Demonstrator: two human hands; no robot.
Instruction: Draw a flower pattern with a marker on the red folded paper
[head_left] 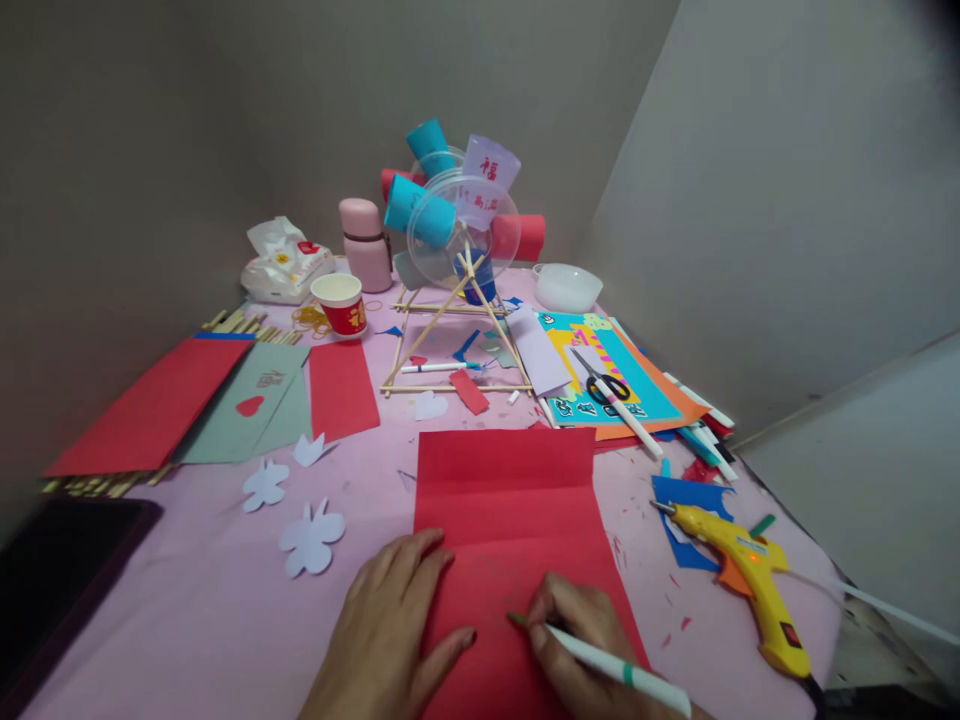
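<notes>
A sheet of red paper (504, 510) with crosswise creases lies flat in front of me. My left hand (397, 620) rests on its left edge, fingers stretched out and thumb apart. In my right hand (574, 635) is a white marker (619, 668) with a green band, pinched between thumb and fingers. The marker's green tip is at the paper's surface, or just above it; I cannot tell which. Faint marks show on the red sheet near the middle. White paper flower cutouts (313, 538) lie left of my left hand.
Behind the sheet stands a stick-frame wheel (465, 230) with coloured paper tubes. A yellow hot glue gun (750, 575) lies at right, its cord trailing off. Scissors (600, 380) rest on coloured papers. A paper cup (340, 303), pink bottle (366, 245) and dark device (75, 590) are at left.
</notes>
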